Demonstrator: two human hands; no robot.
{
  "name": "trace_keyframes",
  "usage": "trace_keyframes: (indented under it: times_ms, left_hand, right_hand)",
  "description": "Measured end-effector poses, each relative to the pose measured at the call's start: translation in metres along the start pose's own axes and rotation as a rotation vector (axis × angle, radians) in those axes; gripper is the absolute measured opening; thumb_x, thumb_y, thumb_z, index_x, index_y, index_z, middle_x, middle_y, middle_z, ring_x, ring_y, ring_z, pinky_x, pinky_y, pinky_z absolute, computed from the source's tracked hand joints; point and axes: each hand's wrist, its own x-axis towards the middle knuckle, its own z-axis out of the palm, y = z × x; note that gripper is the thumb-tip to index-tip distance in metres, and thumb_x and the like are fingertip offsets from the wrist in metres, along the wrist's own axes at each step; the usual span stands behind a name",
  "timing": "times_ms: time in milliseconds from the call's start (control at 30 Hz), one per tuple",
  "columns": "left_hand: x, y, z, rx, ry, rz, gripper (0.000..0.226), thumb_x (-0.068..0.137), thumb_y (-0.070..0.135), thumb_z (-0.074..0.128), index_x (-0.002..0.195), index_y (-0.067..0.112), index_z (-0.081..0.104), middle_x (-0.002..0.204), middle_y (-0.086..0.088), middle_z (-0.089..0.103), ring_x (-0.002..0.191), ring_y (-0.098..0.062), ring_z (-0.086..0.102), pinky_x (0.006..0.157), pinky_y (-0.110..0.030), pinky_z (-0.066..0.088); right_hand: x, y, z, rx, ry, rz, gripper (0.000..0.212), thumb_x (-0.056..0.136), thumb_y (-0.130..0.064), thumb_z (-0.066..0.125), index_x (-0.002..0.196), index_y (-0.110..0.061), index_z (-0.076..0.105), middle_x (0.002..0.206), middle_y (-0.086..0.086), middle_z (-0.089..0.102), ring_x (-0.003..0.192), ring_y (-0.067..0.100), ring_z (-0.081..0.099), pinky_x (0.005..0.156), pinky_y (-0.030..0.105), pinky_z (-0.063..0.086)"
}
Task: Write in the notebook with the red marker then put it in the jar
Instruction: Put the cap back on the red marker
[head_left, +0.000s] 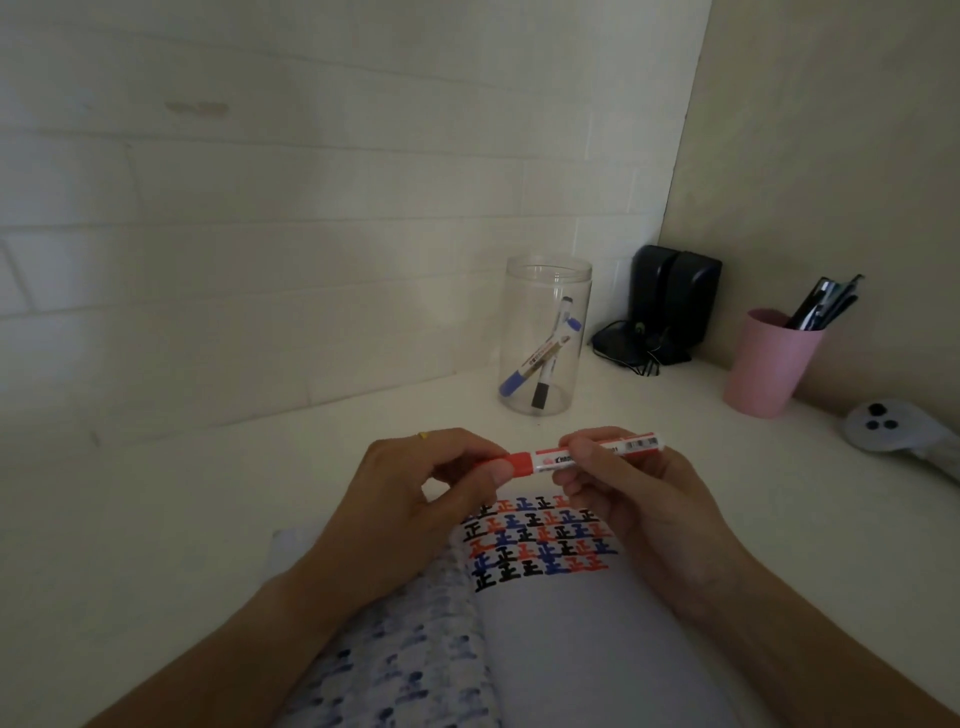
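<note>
I hold the red marker (540, 460) level above the open notebook (561, 623). My left hand (415, 499) pinches its red cap end, and my right hand (623, 488) grips the white barrel. The cap sits on the marker. The notebook's right page carries rows of black, red and blue characters, partly hidden by my hands. The clear jar (545, 291) stands upright behind the marker, near the wall, with a blue and a black marker leaning inside.
A pink cup (769, 374) of dark pens stands at the right. A black device with cables (670, 306) fills the back corner. A white controller (883, 423) lies at the far right. White tiled wall runs behind the white desk (208, 509).
</note>
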Motion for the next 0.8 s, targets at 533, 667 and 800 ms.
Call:
trace_keyframes:
  times_ms: [533, 667, 800]
  left_hand:
    - [0.008, -0.001, -0.004, -0.576, 0.047, -0.141, 0.038, 0.085, 0.012, 0.070, 0.122, 0.010, 0.066, 0.086, -0.009, 0.080, 0.070, -0.025, 0.074, 0.071, -0.032, 0.060]
    - [0.003, -0.011, -0.007, -0.183, 0.009, -0.079, 0.042, 0.098, 0.032, 0.053, 0.140, 0.030, 0.049, 0.114, 0.012, 0.075, 0.103, -0.010, 0.071, 0.093, -0.030, 0.055]
    - [0.004, -0.017, -0.013, 0.171, -0.001, -0.063, 0.042, 0.099, 0.055, 0.038, 0.137, 0.042, 0.048, 0.117, 0.025, 0.067, 0.109, 0.004, 0.061, 0.093, -0.032, 0.051]
  right_hand:
    - [-0.011, -0.004, 0.012, -0.333, -0.179, -0.090, 0.028, 0.067, -0.020, 0.085, 0.090, -0.011, 0.073, 0.086, 0.019, 0.082, 0.087, 0.039, 0.078, 0.078, 0.044, 0.063]
    - [-0.010, -0.007, 0.013, -0.150, -0.144, -0.004, 0.054, 0.079, -0.006, 0.074, 0.128, -0.021, 0.055, 0.101, 0.024, 0.080, 0.094, 0.034, 0.078, 0.080, 0.037, 0.060]
    - [-0.011, -0.005, 0.012, -0.106, -0.084, 0.016, 0.069, 0.087, 0.003, 0.069, 0.140, -0.035, 0.047, 0.102, 0.026, 0.079, 0.096, 0.038, 0.077, 0.079, 0.037, 0.062]
